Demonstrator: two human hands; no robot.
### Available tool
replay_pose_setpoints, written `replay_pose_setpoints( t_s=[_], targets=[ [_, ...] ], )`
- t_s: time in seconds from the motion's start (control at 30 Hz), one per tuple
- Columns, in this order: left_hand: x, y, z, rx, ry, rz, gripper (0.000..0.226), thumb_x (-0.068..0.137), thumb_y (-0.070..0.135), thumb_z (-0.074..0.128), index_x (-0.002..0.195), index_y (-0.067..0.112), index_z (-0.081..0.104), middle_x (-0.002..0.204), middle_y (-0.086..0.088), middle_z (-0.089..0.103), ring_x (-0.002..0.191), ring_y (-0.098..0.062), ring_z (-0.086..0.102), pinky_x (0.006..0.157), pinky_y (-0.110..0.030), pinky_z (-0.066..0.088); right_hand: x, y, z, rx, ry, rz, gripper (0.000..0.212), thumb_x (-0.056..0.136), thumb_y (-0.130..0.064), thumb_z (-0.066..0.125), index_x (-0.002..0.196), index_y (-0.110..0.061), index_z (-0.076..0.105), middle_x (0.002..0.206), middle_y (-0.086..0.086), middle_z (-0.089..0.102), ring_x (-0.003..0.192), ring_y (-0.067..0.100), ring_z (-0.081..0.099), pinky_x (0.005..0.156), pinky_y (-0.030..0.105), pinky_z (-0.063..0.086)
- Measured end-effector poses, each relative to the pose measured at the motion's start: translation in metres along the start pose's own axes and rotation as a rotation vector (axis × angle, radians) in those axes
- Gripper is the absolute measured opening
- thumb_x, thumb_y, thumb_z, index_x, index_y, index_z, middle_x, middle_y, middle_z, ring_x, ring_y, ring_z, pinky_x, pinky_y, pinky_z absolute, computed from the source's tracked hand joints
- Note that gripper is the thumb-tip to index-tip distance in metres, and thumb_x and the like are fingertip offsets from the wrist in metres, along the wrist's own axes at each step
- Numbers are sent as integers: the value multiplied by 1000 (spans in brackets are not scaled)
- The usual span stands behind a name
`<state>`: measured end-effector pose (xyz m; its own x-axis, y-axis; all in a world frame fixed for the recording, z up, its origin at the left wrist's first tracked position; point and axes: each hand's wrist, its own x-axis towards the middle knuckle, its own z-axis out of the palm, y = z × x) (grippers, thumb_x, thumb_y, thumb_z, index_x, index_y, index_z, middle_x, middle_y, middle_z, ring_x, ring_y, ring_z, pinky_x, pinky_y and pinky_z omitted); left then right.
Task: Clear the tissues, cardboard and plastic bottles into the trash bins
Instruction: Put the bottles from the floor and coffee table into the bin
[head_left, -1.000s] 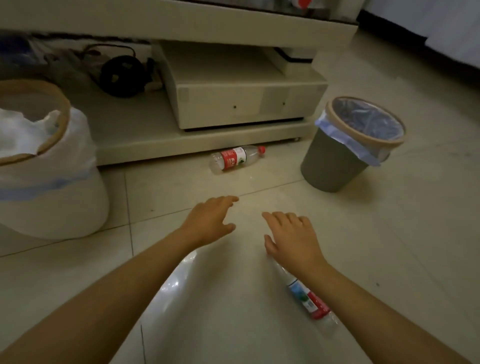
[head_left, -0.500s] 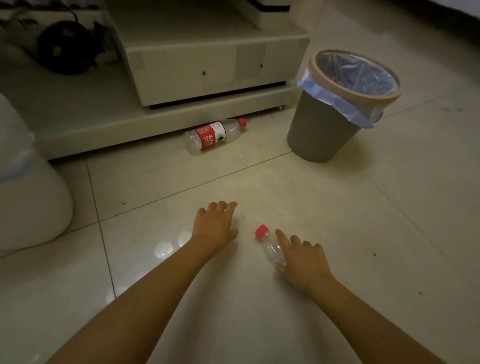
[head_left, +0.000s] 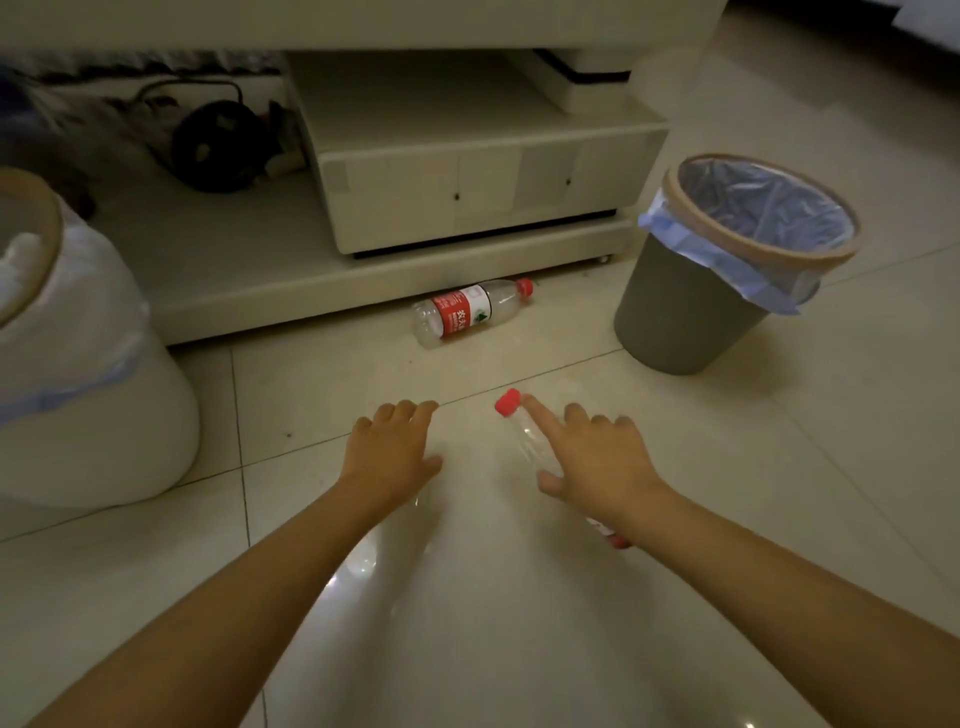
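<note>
On tiled floor (head_left: 779, 519): R hand (head_left: 597, 462) grips clear red-capped plastic bottle (head_left: 524, 436); L hand (head_left: 389, 457) spread flat, holding 0 items.

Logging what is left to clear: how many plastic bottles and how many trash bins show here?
Plastic bottles: 2, one under the right hand at, one by the cabinet.
Trash bins: 2, grey and white.
Total: 4.

Bare floor (head_left: 322, 395) lies between hands (head_left: 392, 457) and far bottle (head_left: 470, 312).
</note>
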<state>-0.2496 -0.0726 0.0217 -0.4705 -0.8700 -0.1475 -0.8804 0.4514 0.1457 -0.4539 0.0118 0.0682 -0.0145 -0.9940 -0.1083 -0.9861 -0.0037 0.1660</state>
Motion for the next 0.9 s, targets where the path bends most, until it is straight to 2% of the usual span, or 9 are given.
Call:
replay_pose_setpoints(
  t_s=[0.13, 0.27, 0.4, 0.53, 0.63, 0.73, 0.9],
  targets=[
    [13, -1, -37, 39, 54, -32, 67, 90, 50, 51, 147, 26, 22, 148, -2, 37, 133, -22, 38, 104, -38, 36, 33, 29, -54, -15, 192, -98, 85, 84, -54, 49, 147, -35, -5, 116, 8, 51, 89, 28, 59, 68, 34, 33],
    [34, 13, -71, 75, 117, -34, 69, 90, 50, 51, 147, 25, 22, 149, -1, 36, 134, -20, 37, 105, -37, 35, 76, 56, -88, 57, 247, -116, 85, 84, -54, 50, 148, -35, -2, 113, 9, 53, 87, 27, 59, 68, 34, 35],
    [70, 47, -103, 109, 170, -52, 70, 88, 48, 56, 146, 24, 25, 147, 0, 37, 133, -20, 37, 106, -37, 33, 108, 88, -103, 171, 310, -125, 87, 83, -54, 53, 148, -36, -3, 115, 10, 55, 88, 27, 60, 75, 37, 45],
    [114, 90, -130, 126, 139, -89, 68, 87, 45, 58, 144, 25, 28, 145, -1, 40, 130, -22, 39, 103, -37, 34, 126, 134, -107, 285, 297, -80, 88, 82, -57, 53, 148, -33, 0, 125, 11, 54, 99, 28, 60, 83, 42, 48],
    [147, 124, -143, 150, 140, -72, 69, 89, 44, 56, 146, 24, 24, 148, -2, 36, 135, -23, 34, 105, -38, 33, 130, 171, -112, 349, 289, -70, 84, 82, -53, 53, 147, -35, 3, 126, 10, 54, 103, 31, 59, 82, 43, 48],
    [165, 156, -148, 146, 116, -73, 69, 89, 43, 56, 147, 23, 23, 148, -3, 37, 136, -24, 34, 107, -41, 33, 126, 211, -130, 356, 284, -53, 83, 81, -55, 54, 146, -36, 5, 122, 9, 55, 98, 31, 60, 75, 39, 49],
    [183, 192, -165, 165, 107, 19, 65, 89, 42, 56, 144, 23, 26, 145, -2, 39, 135, -23, 35, 109, -40, 30, 138, 256, -159, 455, 279, 17, 84, 77, -53, 58, 143, -39, 9, 113, 6, 58, 90, 28, 61, 73, 43, 54]
  ],
)
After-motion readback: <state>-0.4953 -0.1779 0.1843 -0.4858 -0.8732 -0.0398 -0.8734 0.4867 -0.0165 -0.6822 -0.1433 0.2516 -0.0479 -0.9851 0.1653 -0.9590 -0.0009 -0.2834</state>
